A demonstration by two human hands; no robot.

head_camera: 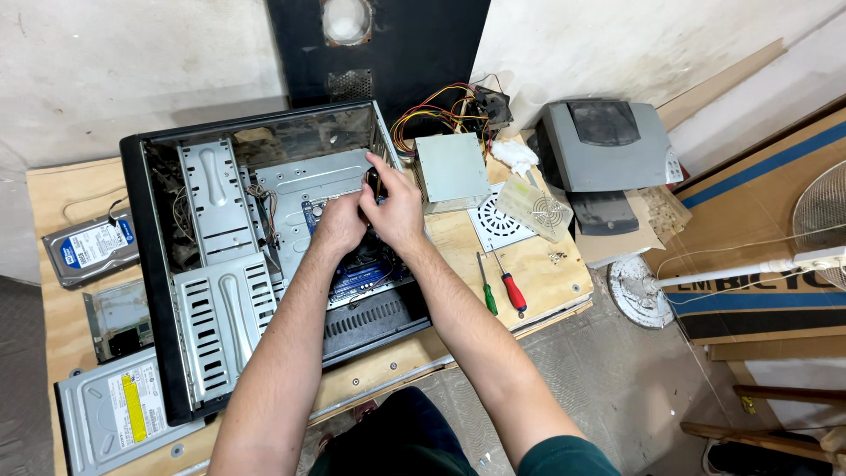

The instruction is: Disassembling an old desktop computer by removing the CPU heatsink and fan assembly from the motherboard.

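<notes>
Under the left hand (339, 225) lies a blue circuit board (357, 273) inside a black, grey-lined computer case (220, 256); right of the right hand (397, 211), a green-handled screwdriver (487, 291) and a red-handled screwdriver (512, 289) rest on the pale wooden bench (538, 264).

Both my bare forearms stretch away from me, converging toward the far middle. My left hand (339, 225) is curled palm down, knuckles up, fingers tucked under and hidden. My right hand (394, 210) lies just beside it on the right, touching it, its index finger pointing toward the far side. Dark green sleeves cover my upper arms near me.
</notes>
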